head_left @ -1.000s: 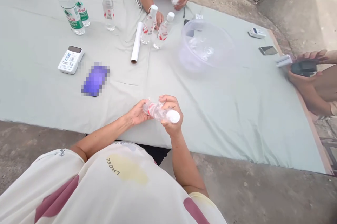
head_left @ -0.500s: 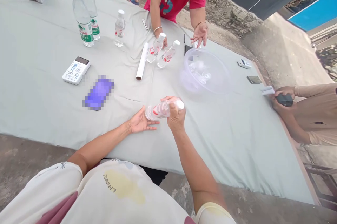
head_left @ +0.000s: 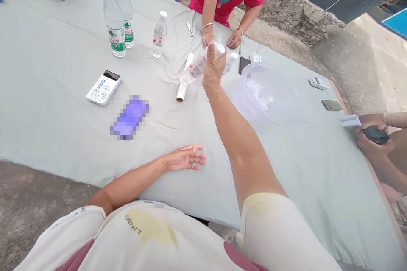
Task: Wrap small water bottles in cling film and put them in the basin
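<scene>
Stretched out over the table, my right hand is wrapped round the upper part of a small clear water bottle with a white cap. The bottle is tilted, its base toward the left above a white paper roll. My left hand rests near the table's front edge, palm partly up, fingers apart, with nothing in it. Behind my right hand another white-capped bottle shows in part. A co-worker's hand is just beyond my bottle, and what it touches is partly hidden.
A translucent basin holding clear plastic stands right of my arm. To the left are a power bank, a blurred purple phone, green-capped bottles and another small bottle. At the right edge, a person's hands hold a dark object.
My right hand has carried the bottle forward, away from my left hand, which has let go of it and stays open. The co-worker's raised hand has come down to the table. The view has shifted.
</scene>
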The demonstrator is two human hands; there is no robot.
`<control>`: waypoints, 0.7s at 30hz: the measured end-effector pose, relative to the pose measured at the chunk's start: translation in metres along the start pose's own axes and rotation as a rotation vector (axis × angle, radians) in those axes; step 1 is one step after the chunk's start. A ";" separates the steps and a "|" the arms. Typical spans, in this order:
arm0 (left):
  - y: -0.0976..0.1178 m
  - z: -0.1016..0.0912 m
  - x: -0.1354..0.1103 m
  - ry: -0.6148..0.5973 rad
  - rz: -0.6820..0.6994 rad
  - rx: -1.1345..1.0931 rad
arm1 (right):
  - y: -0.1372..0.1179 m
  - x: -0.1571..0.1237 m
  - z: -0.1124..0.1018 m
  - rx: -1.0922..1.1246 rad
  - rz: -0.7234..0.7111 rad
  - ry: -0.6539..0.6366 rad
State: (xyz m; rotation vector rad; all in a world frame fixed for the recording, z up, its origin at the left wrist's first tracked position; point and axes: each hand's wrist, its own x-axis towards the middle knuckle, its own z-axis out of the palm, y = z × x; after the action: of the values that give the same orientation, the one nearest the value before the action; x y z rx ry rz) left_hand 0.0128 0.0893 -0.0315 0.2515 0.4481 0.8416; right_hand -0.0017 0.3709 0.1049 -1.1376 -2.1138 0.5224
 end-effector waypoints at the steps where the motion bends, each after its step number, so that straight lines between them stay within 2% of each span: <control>1: 0.001 0.000 -0.001 -0.001 0.001 0.003 | -0.004 0.011 0.011 0.063 0.040 0.081; 3: 0.002 0.000 -0.002 -0.002 0.002 0.007 | -0.010 0.026 0.032 0.169 0.145 0.164; 4: 0.003 0.000 -0.002 -0.004 0.000 0.009 | -0.013 0.030 0.041 0.203 0.192 0.154; 7: 0.004 -0.001 -0.002 -0.012 0.001 0.016 | -0.018 0.036 0.058 0.234 0.269 0.026; 10: 0.005 -0.002 -0.001 0.001 0.006 0.039 | -0.022 0.037 0.055 0.136 0.243 -0.118; 13: 0.006 -0.002 -0.001 0.027 -0.003 0.065 | -0.028 0.030 0.037 0.040 0.188 -0.186; 17: 0.007 -0.001 -0.002 0.018 -0.011 0.060 | -0.025 0.004 -0.007 -0.011 0.101 -0.121; 19: 0.008 0.000 -0.002 0.010 -0.014 0.048 | -0.007 -0.009 -0.036 -0.056 0.057 -0.029; 21: 0.008 0.002 -0.001 0.006 -0.022 0.045 | 0.026 -0.017 -0.070 -0.128 0.043 0.089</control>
State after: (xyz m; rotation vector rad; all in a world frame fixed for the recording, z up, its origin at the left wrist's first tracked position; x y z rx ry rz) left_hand 0.0076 0.0931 -0.0268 0.2850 0.4756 0.8112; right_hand 0.0697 0.3726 0.1311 -1.2567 -2.0742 0.3531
